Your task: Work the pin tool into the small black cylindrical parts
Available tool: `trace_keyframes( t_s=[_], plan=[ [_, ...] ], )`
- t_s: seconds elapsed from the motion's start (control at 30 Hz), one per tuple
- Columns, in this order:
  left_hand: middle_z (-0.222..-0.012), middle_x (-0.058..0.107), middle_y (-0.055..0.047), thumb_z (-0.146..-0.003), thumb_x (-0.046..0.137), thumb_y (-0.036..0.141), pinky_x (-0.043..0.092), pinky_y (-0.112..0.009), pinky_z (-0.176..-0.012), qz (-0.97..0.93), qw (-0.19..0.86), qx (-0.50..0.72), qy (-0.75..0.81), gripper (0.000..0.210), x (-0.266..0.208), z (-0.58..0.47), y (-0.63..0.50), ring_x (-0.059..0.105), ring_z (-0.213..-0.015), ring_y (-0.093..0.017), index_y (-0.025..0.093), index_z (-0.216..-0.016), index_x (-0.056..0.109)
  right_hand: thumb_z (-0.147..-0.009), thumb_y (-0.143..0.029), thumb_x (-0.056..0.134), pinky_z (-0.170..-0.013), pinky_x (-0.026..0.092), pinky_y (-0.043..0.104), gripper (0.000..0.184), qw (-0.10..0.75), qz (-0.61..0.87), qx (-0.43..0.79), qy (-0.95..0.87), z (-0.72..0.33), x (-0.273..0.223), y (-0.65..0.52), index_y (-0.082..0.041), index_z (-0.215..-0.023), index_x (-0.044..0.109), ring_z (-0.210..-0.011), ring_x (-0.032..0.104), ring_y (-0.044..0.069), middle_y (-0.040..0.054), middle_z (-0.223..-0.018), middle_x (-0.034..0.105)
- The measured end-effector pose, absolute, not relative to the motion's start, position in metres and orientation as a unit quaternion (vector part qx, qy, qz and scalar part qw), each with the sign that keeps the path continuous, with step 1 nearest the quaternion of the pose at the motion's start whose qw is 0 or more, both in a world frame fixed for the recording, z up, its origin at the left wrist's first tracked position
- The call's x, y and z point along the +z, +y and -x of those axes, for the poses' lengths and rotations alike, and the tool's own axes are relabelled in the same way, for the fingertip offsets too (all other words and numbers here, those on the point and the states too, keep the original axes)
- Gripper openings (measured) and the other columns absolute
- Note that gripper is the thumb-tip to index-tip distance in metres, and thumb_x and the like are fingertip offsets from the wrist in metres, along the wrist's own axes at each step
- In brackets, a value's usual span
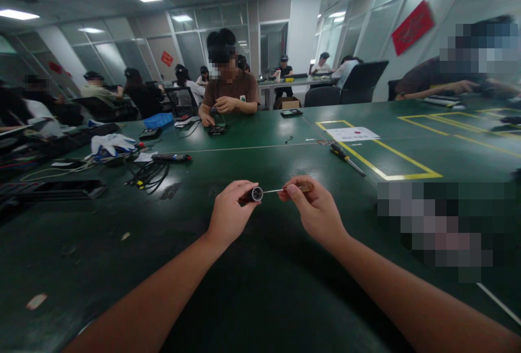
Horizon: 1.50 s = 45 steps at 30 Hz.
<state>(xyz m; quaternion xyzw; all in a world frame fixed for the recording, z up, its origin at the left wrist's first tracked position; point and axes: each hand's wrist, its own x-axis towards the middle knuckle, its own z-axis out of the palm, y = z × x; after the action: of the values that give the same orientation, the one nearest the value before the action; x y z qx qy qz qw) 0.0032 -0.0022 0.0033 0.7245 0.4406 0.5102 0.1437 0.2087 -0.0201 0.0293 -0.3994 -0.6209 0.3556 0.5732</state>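
Far edge of the dark green tabletop [101, 255] sits well beyond the short black cylinder [256, 194]; both forearms bracket the surface on its near side. Nearest loose item to its right: black-and-yellow-handled screwdriver [347, 158], beyond and well apart. To its left, beyond: one coil of black cable [152, 175], one black pen-shaped tool [171, 157], well apart too. Count: one cylinder, two screwdrivers (one on the table, one in hand), one blue plastic tray [158, 120] far left of the cylinder. Cylinder's in the left hand [234, 212], pinched between thumb and fingers, round open end with a pale rim facing the wearer. Right hand [319, 206] pinches the brown translucent-handled screwdriver [304, 187], thin bright shaft pointing left at that rim; can't tell if the tip's inside.
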Motion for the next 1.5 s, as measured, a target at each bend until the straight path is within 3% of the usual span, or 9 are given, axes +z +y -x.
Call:
trace_keyframes(
  t_s=[0.3,0.47,0.57,0.7,1.3,1.5],
  plan=[
    [-0.114,0.073,-0.004,-0.078,0.077,0.008,0.062,-0.037,-0.091,-0.732,0.129,0.501,0.444,0.037,0.006,-0.003,-0.004,0.071,-0.101,-0.02,0.024,-0.111,0.076,-0.095,-0.044,0.065,-0.076,0.056,0.036,0.022,0.557,0.404,0.33,-0.646,-0.208,0.027,-0.023,-0.023,-0.095,0.066,-0.081,0.072,0.021,0.0038,-0.083,0.074],
    [-0.112,0.074,-0.004,-0.081,0.074,0.006,0.059,-0.04,-0.098,-0.757,0.071,0.484,0.433,0.032,0.009,-0.001,-0.003,0.071,-0.102,-0.02,0.024,-0.108,0.077,-0.087,-0.049,0.073,-0.081,0.058,0.039,0.029,0.588,0.373,0.471,-0.542,-0.209,0.023,-0.011,-0.022,-0.092,0.066,-0.079,0.071,0.02,0.0025,-0.081,0.072],
    [-0.113,0.074,-0.004,-0.081,0.074,0.007,0.059,-0.041,-0.097,-0.755,0.07,0.489,0.432,0.033,0.008,-0.001,-0.002,0.071,-0.103,-0.02,0.024,-0.109,0.076,-0.083,-0.052,0.076,-0.076,0.059,0.038,0.033,0.591,0.351,0.555,-0.469,-0.212,0.023,-0.004,-0.021,-0.086,0.065,-0.073,0.069,0.018,0.0017,-0.077,0.07],
    [-0.113,0.074,-0.004,-0.082,0.075,0.009,0.06,-0.04,-0.095,-0.75,0.082,0.49,0.437,0.032,0.007,-0.001,-0.001,0.071,-0.102,-0.02,0.024,-0.109,0.077,-0.085,-0.05,0.076,-0.078,0.059,0.038,0.031,0.617,0.353,0.504,-0.491,-0.213,0.023,-0.005,-0.022,-0.09,0.065,-0.077,0.07,0.018,0.0011,-0.08,0.071],
    [-0.113,0.073,-0.004,-0.078,0.078,0.007,0.063,-0.036,-0.088,-0.734,0.117,0.502,0.441,0.035,0.005,-0.003,-0.002,0.071,-0.099,-0.019,0.023,-0.109,0.076,-0.092,-0.046,0.07,-0.082,0.058,0.038,0.025,0.572,0.383,0.4,-0.605,-0.21,0.024,-0.016,-0.022,-0.096,0.068,-0.083,0.073,0.021,0.0032,-0.084,0.074],
    [-0.111,0.074,-0.004,-0.078,0.078,0.005,0.061,-0.038,-0.094,-0.746,0.077,0.498,0.436,0.034,0.005,-0.001,-0.001,0.071,-0.1,-0.019,0.023,-0.107,0.077,-0.086,-0.049,0.076,-0.084,0.058,0.039,0.031,0.585,0.369,0.47,-0.548,-0.209,0.019,-0.011,-0.02,-0.098,0.071,-0.083,0.073,0.02,0.0043,-0.086,0.076]
  ],
)
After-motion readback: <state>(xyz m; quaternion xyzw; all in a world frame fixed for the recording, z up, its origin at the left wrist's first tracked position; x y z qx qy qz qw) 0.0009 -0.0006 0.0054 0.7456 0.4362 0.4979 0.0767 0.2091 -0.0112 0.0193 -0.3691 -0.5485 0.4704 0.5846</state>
